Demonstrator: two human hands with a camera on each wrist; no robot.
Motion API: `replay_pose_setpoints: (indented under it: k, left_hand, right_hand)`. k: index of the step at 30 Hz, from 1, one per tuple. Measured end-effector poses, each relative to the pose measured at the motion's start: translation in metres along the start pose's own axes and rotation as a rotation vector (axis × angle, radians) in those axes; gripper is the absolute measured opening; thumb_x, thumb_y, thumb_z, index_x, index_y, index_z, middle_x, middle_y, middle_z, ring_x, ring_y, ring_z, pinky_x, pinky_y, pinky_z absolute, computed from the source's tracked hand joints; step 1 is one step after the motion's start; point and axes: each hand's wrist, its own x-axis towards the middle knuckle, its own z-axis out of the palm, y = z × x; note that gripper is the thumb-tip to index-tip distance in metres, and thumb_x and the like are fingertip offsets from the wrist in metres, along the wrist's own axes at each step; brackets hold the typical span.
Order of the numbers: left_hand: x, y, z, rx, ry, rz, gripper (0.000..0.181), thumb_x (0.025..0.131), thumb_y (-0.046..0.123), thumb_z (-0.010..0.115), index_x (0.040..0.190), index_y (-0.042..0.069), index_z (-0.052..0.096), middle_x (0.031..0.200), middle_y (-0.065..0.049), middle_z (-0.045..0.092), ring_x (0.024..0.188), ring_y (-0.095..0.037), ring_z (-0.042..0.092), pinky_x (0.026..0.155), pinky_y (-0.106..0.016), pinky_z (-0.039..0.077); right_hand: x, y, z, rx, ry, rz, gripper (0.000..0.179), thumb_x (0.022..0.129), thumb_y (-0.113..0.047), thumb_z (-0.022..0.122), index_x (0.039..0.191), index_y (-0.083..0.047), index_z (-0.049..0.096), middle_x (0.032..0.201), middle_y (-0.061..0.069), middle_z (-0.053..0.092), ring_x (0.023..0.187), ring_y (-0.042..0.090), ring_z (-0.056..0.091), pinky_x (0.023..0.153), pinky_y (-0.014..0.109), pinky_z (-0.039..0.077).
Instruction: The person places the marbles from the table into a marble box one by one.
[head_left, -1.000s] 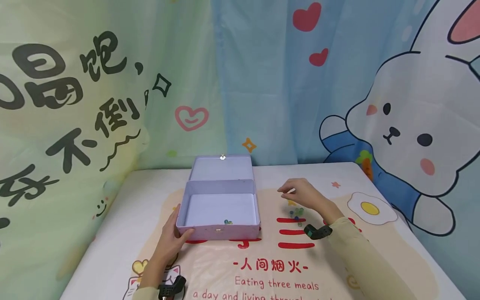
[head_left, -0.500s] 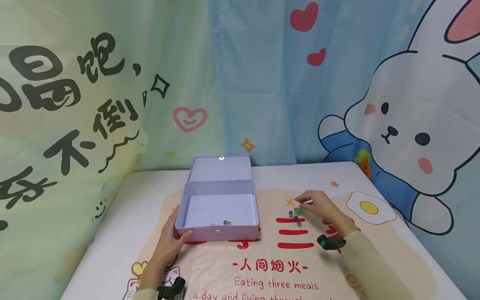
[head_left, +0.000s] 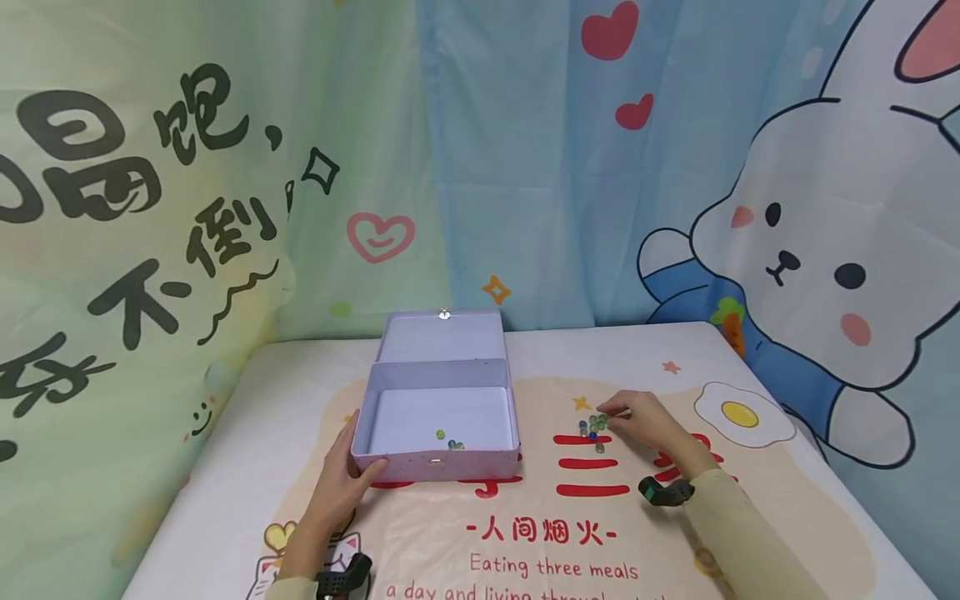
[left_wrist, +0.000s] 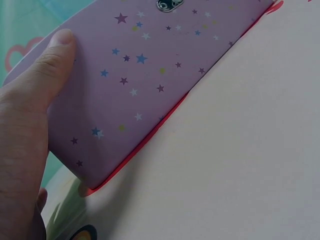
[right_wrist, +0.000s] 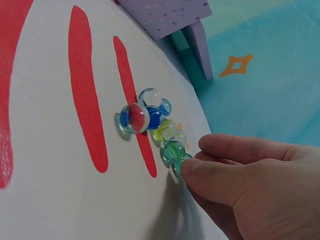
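My left hand (head_left: 336, 483) holds the front left corner of a lilac box (head_left: 476, 467), its lid tipped back. In the left wrist view, the thumb (left_wrist: 57, 60) lies on the box's star-printed front wall, with the other fingers mostly hidden behind it. Several glass marbles sit inside near the front wall, a yellow-green marble (head_left: 440, 434) among them. Right of the box, my right hand (head_left: 641, 419) reaches a small cluster of marbles (head_left: 592, 423) on the table. Its thumb and forefinger pinch a green marble (right_wrist: 187, 158) at the cluster's edge, partly hidden by the thumb.
A printed cloth (head_left: 555, 550) with red lettering covers the table. One marble (head_left: 599, 448) lies a little in front of the cluster. A curtain (head_left: 510, 167) with cartoon prints hangs right behind the table, close to the raised box lid (head_left: 442, 337).
A yellow-green marble has rolled back from the front wall inside the box. My right hand has moved from beside the box, rightward and down to the marbles. My left hand keeps its hold.
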Motion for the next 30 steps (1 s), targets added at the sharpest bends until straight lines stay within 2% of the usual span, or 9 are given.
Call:
replay_pose_setpoints:
  k: [4,10,19,30]
  left_hand:
    - [0.0003,0.0012,0.0003,-0.009,-0.002,0.006,0.092,0.083,0.033,0.071,0.153,0.029,0.011,0.159,-0.006,0.020,0.144,-0.036,0.023,0.109,-0.058,0.028]
    - [-0.0001,0.0025,0.0005,0.001,-0.003,-0.003,0.092,0.083,0.035,0.071,0.152,0.034,0.010,0.159,-0.005,0.020,0.144,-0.035,0.024,0.109,-0.057,0.029]
    - [0.0000,0.0022,-0.0001,-0.001,-0.007,-0.013,0.092,0.083,0.035,0.070,0.152,0.035,0.010,0.159,-0.005,0.019,0.144,-0.035,0.023,0.109,-0.056,0.029]
    - [0.0009,0.0005,-0.0005,0.003,-0.007,-0.023,0.091,0.084,0.037,0.070,0.151,0.038,0.009,0.159,-0.003,0.019,0.144,-0.034,0.024,0.109,-0.056,0.029]
  right_hand:
    - [0.0012,-0.0006,0.0019,-0.006,-0.003,-0.031,0.023,0.084,-0.003,0.068,0.106,-0.005,0.071,0.100,0.007,0.069,0.095,0.024,0.065,0.085,0.043,0.055]
    - [0.0020,-0.0013,0.0043,-0.028,-0.008,-0.001,0.021,0.084,-0.004,0.069,0.104,-0.007,0.072,0.101,0.006,0.069,0.096,0.024,0.065,0.086,0.042,0.054]
    - [0.0017,-0.0010,0.0062,-0.041,0.004,0.001,0.019,0.083,-0.004,0.069,0.102,-0.008,0.073,0.099,0.005,0.069,0.096,0.024,0.065,0.086,0.042,0.054]
    - [0.0036,-0.0022,0.0073,-0.055,0.009,0.048,0.018,0.084,-0.007,0.069,0.101,-0.011,0.074,0.099,0.004,0.068,0.095,0.023,0.064,0.086,0.042,0.054]
